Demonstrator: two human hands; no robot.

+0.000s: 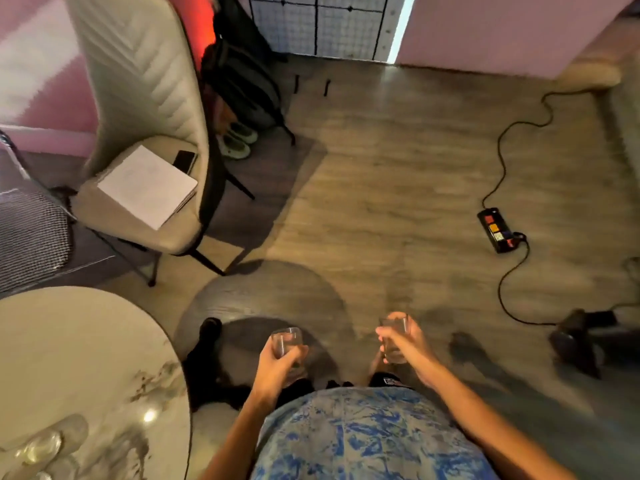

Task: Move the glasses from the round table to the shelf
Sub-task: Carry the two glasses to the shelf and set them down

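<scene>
My left hand [273,367] curls round the left-hand glass [285,341] and my right hand [412,348] wraps the right-hand glass [394,327]. I carry both upright over the floor, clear of the round table [86,358] at my near left. More glasses [45,445] stand at that table's near edge, so I judge the job only partly done. No shelf is in view, and neither carried glass is placed yet.
</scene>
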